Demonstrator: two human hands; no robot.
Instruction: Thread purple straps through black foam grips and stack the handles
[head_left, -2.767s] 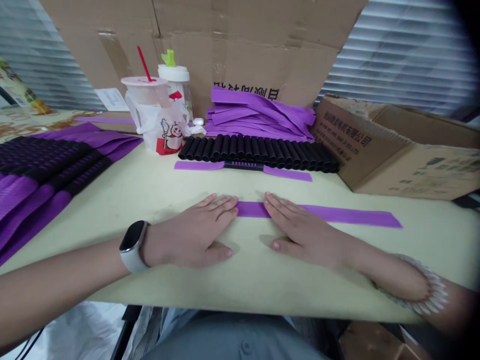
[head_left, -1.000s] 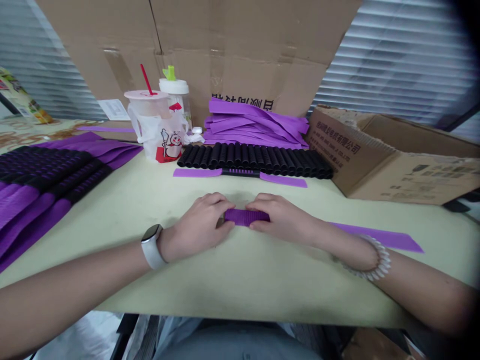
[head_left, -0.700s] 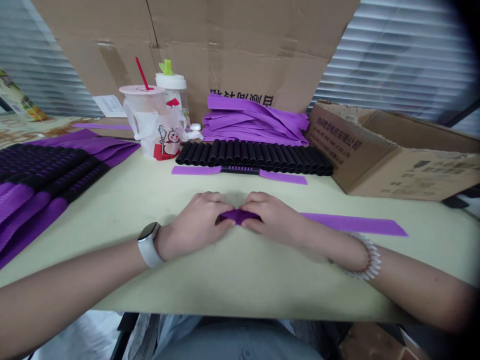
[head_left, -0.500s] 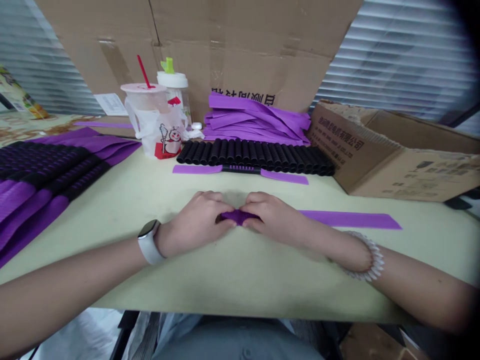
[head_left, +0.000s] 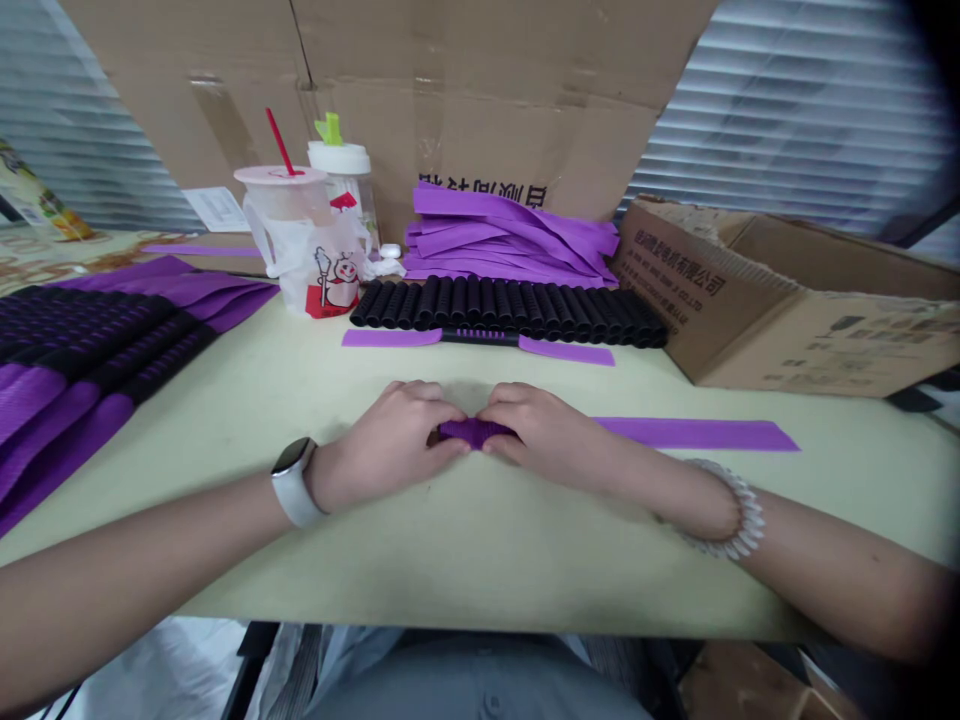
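Note:
Near the middle of the table, my left hand and my right hand face each other, fingertips almost touching. Both are closed on a purple strip, pinched between thumbs and fingers, and its short stretch between them looks bunched or folded. Out past my right hand lies a flat purple strip end; my hand hides whether the two parts join. Just beyond the hands is a purple strip with a black ribbed sleeve round its middle. Behind it sits a row of black tubes.
A pile of purple strips lies behind the tubes. On the left are sleeved purple strips. A drink cup with a red straw and a bottle stand at back left. An open cardboard box is at right.
The whole view has shifted slightly. Both hands keep their pinch on the purple strip, with hardly any visible movement.

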